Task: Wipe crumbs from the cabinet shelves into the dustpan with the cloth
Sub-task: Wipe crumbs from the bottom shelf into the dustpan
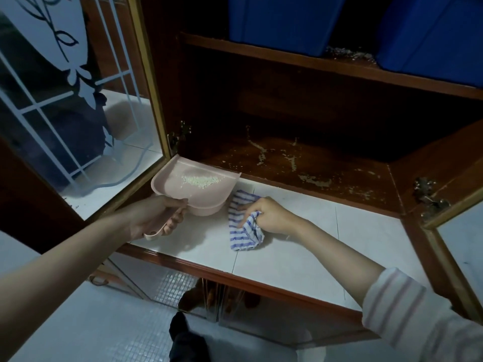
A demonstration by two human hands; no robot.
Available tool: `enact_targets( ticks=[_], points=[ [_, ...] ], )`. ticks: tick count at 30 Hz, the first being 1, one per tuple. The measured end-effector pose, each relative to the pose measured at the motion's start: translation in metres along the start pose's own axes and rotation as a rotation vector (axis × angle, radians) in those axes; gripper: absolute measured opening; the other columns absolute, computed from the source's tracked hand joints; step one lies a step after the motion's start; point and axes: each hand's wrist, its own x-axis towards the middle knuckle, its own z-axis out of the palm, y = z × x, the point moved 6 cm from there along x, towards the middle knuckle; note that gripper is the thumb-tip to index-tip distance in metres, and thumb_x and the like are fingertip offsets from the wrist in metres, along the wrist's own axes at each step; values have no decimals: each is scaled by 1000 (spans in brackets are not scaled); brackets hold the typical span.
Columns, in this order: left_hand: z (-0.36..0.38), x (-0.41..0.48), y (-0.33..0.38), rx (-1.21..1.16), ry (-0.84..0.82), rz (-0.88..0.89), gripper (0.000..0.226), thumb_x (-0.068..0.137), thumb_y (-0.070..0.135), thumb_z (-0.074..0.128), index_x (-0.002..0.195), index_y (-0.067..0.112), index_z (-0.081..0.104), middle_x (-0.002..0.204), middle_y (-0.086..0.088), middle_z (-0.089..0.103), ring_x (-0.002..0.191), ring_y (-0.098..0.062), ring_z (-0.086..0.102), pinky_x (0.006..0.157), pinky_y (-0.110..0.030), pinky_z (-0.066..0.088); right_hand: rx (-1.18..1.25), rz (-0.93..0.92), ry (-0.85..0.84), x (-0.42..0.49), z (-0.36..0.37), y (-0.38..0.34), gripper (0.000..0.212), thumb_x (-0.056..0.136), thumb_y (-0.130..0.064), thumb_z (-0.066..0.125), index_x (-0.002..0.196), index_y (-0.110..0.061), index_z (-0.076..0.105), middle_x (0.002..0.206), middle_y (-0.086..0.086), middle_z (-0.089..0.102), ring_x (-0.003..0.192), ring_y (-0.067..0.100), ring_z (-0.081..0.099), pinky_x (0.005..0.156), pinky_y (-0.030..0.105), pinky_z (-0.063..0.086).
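Head view — logged left hand (154,218) curled tight round the handle of the pink dustpan (203,202), open lip apparently set against the front edge of the lower shelf (352,158), at its left end by the door hinge. Counted one pale crumb heap (201,181) inside the pan. Found right hand (266,215) bunched on the blue-striped cloth (241,235), fingers and thumb gripping a fold; cloth lying on the white tiled ledge (326,231) just beside the pan, outside the shelf. Spotted crumb streaks (313,182) across the middle and right of the lower shelf, and more grit on the upper shelf (339,66) between the two blue bins (282,19).

Judged step in hand: next sweep of the lower shelf.

To do it well:
- Flatten the cloth under the palm rather than wadding it.
- Start at the far right back corner and draw one long stroke toward the pan lip.
- Keep the lip flush to the shelf edge, leaving no gap for grit to drop onto the tiles.
- Hold the pan level, heap kept back from the lip.
- Slow down near the lip — avoids flicking crumbs over the pan wall.
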Motion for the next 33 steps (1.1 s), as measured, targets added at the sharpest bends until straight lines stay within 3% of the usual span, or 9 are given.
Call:
enact_targets(
  ticks=[2, 6, 11, 14, 17, 20, 28, 30, 33],
  points=[
    [2, 0, -2, 2, 3, -10, 30, 96, 26, 45, 71, 10, 46, 44, 4, 38, 33, -5, 33, 31, -13, 28, -24, 28, 14, -6, -8, 12, 31, 76, 12, 43, 91, 11, 70, 111, 26, 65, 111, 34, 58, 100, 40, 45],
    [11, 3, -5, 37, -19, -39, 31, 97, 27, 42, 71, 11, 45, 44, 4, 38, 32, -5, 33, 31, -13, 27, 11, 88, 22, -28, -26, 28, 42, 80, 17, 40, 108, 3, 69, 131, 10, 58, 126, 17, 49, 100, 17, 36],
    [17, 8, -6, 92, -26, -54, 33, 98, 31, 40, 69, 13, 42, 42, 5, 35, 31, -5, 30, 30, -14, 24, 36, 158, 67, -46, -41, 53, 54, 77, 21, 29, 112, 3, 66, 136, 8, 54, 130, 19, 43, 97, 17, 34],
    [15, 10, -7, 115, -22, -56, 33, 97, 30, 41, 70, 13, 42, 43, 5, 35, 32, -5, 30, 30, -14, 24, 178, 193, 61, -54, -46, 56, 44, 83, 18, 37, 107, 0, 69, 129, 12, 59, 124, 20, 50, 101, 23, 41],
    [12, 9, -12, 116, -22, -72, 33, 97, 30, 42, 69, 12, 44, 44, 4, 35, 32, -6, 30, 30, -15, 24, 260, 151, 153, -51, -63, 50, 28, 82, 10, 53, 86, -5, 75, 102, 18, 70, 106, 30, 63, 96, 40, 50],
    [7, 9, -20, 124, -9, -94, 34, 97, 31, 42, 70, 11, 45, 44, 3, 35, 32, -7, 30, 30, -15, 24, 307, 59, 273, -37, -86, 35, 35, 79, 13, 50, 88, -8, 76, 94, 16, 73, 96, 27, 67, 94, 46, 51],
    [-4, 0, -38, 106, 34, -154, 35, 97, 29, 43, 67, 11, 44, 42, 3, 35, 30, -8, 31, 30, -14, 24, 188, -13, 229, 21, -70, -4, 36, 86, 3, 49, 107, -16, 72, 120, 6, 66, 114, 16, 58, 106, 29, 41],
    [-6, -1, -40, 110, 29, -159, 35, 97, 29, 43, 67, 11, 44, 43, 3, 36, 30, -8, 31, 29, -14, 24, 72, 37, 182, 29, -60, 3, 42, 89, 2, 44, 118, -18, 67, 129, 5, 60, 120, 17, 53, 100, 19, 38],
    [-6, -2, -41, 145, 15, -140, 34, 97, 28, 42, 68, 11, 45, 40, 6, 39, 28, -6, 35, 28, -15, 27, -68, 118, 133, 30, -55, 21, 53, 88, 6, 32, 125, -17, 62, 135, 10, 53, 110, 27, 55, 85, 26, 44]
  ],
)
